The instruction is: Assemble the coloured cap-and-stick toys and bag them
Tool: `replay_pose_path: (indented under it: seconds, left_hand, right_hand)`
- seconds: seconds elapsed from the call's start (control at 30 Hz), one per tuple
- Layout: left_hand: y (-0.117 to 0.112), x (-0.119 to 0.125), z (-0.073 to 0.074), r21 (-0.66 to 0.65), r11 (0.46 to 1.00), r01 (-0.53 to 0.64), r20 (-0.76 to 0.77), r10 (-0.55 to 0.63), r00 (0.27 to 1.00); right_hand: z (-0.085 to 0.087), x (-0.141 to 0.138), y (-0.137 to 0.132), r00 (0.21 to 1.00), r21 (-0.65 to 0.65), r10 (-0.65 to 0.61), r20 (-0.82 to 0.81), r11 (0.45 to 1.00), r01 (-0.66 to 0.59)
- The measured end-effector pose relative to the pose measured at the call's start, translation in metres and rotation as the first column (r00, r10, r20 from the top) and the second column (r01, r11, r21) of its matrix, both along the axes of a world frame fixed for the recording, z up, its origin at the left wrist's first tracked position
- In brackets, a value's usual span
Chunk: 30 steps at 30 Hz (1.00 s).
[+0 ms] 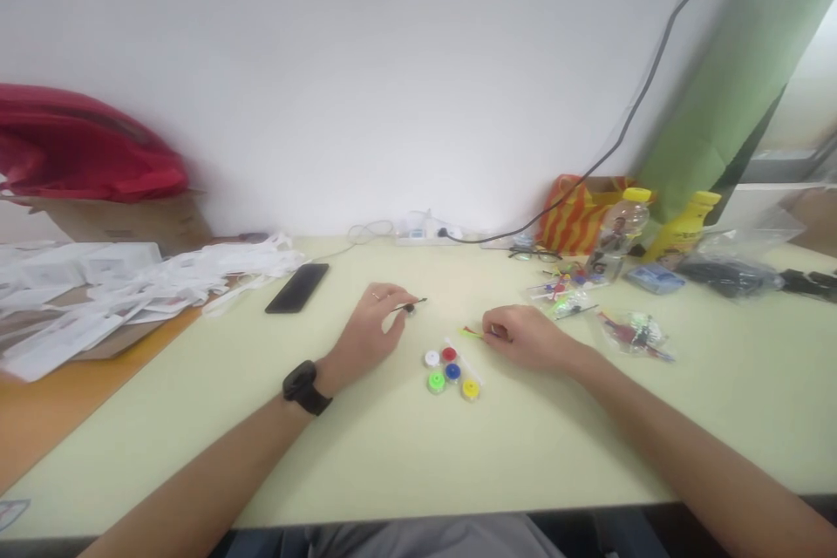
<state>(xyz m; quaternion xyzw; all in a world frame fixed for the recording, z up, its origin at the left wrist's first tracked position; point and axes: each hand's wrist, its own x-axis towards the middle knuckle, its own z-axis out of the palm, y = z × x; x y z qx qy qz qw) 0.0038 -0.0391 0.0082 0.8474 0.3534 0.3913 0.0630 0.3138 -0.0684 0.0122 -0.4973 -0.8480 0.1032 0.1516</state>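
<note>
My left hand [372,327], with a black watch [306,385] on its wrist, is closed on a thin black stick [417,302] with a small round black piece at the fingertips. To its right, my right hand [516,336] is curled, pinching thin coloured strips [472,332], yellow-green and red; their other ends are hidden in the fingers. On the table between and below the hands sit several small round pieces: white [432,358], red [448,354], blue [452,372], green [436,381] and yellow [470,390]. A thin white stick [466,362] lies slantwise beside them.
A phone [297,289] lies left of my left hand. White packaging [144,279] covers the far left. Small bags of coloured parts [634,333], glasses [534,255], a clear bottle [621,231] and a yellow bottle [683,231] are on the right. A power strip [418,231] rests by the wall.
</note>
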Motion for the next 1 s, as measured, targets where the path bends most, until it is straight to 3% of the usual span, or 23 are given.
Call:
replay_pose_path:
  seconds: [0.07, 0.17, 0.27, 0.53, 0.63, 0.77, 0.9, 1.0]
  left_hand:
    - [-0.016, 0.008, 0.009, -0.022, 0.990, 0.137, -0.012, -0.137, 0.990]
    - [-0.032, 0.014, 0.016, -0.155, 0.931, 0.332, -0.091, -0.348, 0.933]
    - [-0.036, 0.015, 0.013, -0.232, 0.884, 0.406, -0.150, -0.445, 0.883]
    - [-0.023, 0.017, -0.009, -0.208, 0.920, 0.331, -0.252, -0.378, 0.891]
    - [-0.023, 0.025, -0.013, -0.188, 0.926, 0.326, -0.268, -0.368, 0.890]
    - [-0.024, 0.029, -0.015, -0.202, 0.915, 0.350, -0.244, -0.393, 0.887]
    - [-0.021, 0.023, -0.014, -0.235, 0.914, 0.330, -0.155, -0.370, 0.916]
    - [-0.019, 0.017, -0.011, -0.264, 0.924, 0.278, -0.116, -0.316, 0.942]
  right_hand:
    - [-0.001, -0.002, 0.000, 1.000, -0.007, -0.012, -0.002, 1.000, 0.012]
    - [-0.004, -0.004, 0.000, 0.999, -0.005, -0.024, -0.027, 1.000, 0.024]
    - [-0.007, -0.005, 0.000, 0.996, 0.001, -0.015, -0.084, 1.000, 0.015]
    - [-0.010, -0.016, -0.006, 0.960, 0.050, 0.116, -0.256, 0.993, -0.107]
    - [-0.008, -0.022, -0.012, 0.930, -0.014, 0.091, -0.356, 0.995, -0.103]
    - [-0.004, -0.033, -0.024, 0.833, -0.085, 0.088, -0.546, 0.984, -0.159]
    - [0.004, -0.046, -0.040, 0.736, -0.191, 0.069, -0.673, 0.946, -0.263]
    - [0.011, -0.050, -0.048, 0.656, -0.297, 0.046, -0.753, 0.866, -0.401]
